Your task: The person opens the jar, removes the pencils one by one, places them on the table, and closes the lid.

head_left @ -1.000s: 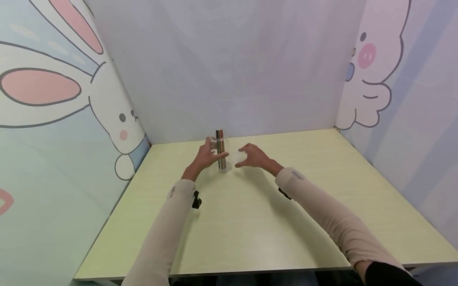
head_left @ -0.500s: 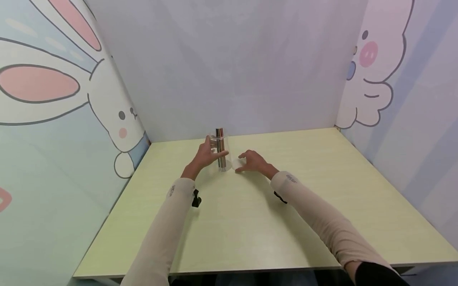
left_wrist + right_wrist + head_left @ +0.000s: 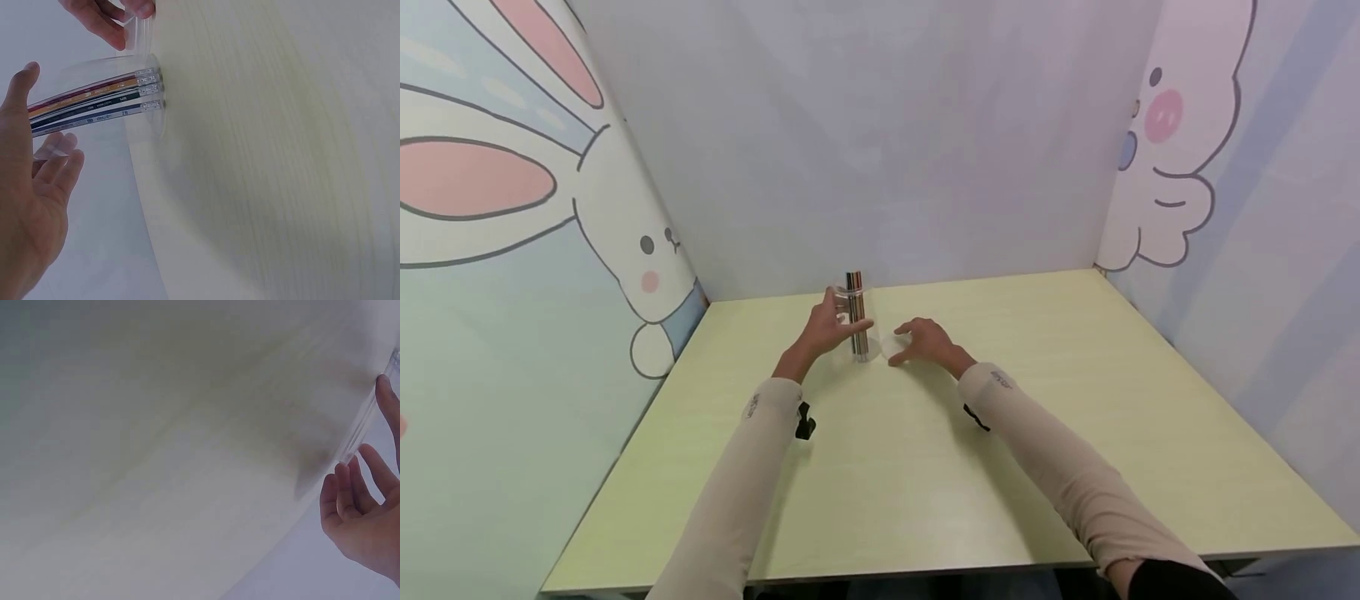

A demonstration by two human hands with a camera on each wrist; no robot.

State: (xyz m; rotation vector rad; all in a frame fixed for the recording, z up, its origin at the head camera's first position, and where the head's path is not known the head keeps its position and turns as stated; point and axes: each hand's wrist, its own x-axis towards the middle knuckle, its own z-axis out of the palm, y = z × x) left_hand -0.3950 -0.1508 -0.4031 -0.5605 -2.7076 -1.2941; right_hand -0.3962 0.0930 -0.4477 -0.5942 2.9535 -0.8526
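A clear cylindrical container [image 3: 872, 346] stands upright near the back of the table, with several pencils [image 3: 856, 308] inside. My left hand [image 3: 823, 329] holds this container around its side, thumb on one side and fingers on the other. In the left wrist view the pencils [image 3: 94, 100] show their eraser ends at the container's base. Just to the right, my right hand [image 3: 925, 340] grips a clear round lid [image 3: 894, 344] by its edge, low at the tabletop. The right wrist view shows the lid [image 3: 359, 431] between thumb and fingers.
The pale wooden table [image 3: 880, 483] reaches back to a plain grey-lilac wall [image 3: 880, 142]. Side walls with cartoon animals [image 3: 632, 242] border it at left and right. The table's front edge lies close to the person.
My right hand has lowered slightly with the lid, bringing it down to the tabletop beside the container. The left hand keeps its hold on the container.
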